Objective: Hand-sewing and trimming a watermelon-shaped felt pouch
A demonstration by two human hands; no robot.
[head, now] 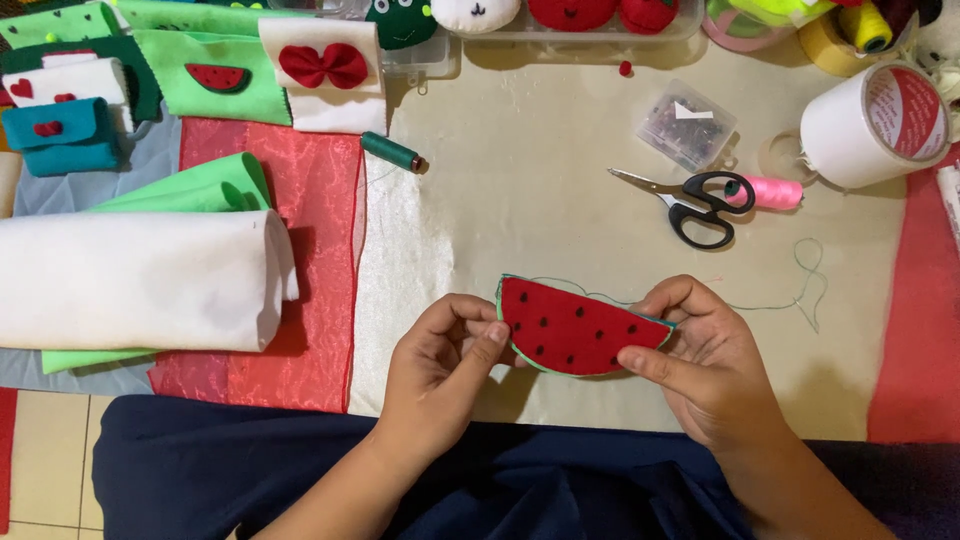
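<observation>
Grip of both hands, left hand (440,365) and right hand (700,365), pinches felt watermelon slice (575,335).

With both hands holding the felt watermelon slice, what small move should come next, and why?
Probably draw the loose green thread taut with the right hand. It trails from the slice's right tip in slack loops on the cloth, and both hands already pinch the watermelon slice, the left hand at its left corner. No needle can be made out, so this is only a guess.
</observation>
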